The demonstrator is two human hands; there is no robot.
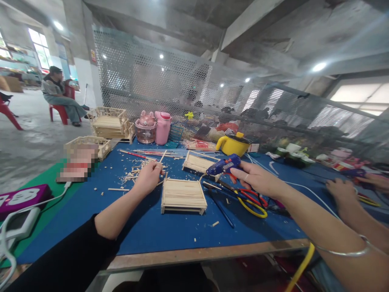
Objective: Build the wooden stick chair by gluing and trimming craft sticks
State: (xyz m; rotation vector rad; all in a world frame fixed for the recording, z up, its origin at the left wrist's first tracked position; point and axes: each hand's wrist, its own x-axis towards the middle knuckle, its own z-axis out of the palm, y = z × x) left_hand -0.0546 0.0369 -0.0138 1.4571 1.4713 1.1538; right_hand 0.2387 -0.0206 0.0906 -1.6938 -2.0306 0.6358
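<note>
A small slatted frame of wooden sticks point(184, 194) rests on the blue mat in front of me. My left hand point(148, 177) is at its far left corner, fingers pinched on a thin wooden stick point(163, 156) that points up and away. My right hand point(257, 176) grips a blue glue gun point(225, 165), its nozzle hanging over the frame's far right corner. Behind the nozzle lies a second stick frame point(197, 162), partly hidden by the glue gun. Scissors with yellow and red handles point(251, 205) and a dark blue pen-like tool point(223, 211) lie under and beside my right hand.
Stacked stick frames point(109, 123) stand at the back left, near a pink jug point(163, 129) and a yellow pot point(235, 146). Stick scraps point(133, 172) litter the mat. A charging phone point(77, 164) lies left. A co-worker's hands point(342, 194) are at the right.
</note>
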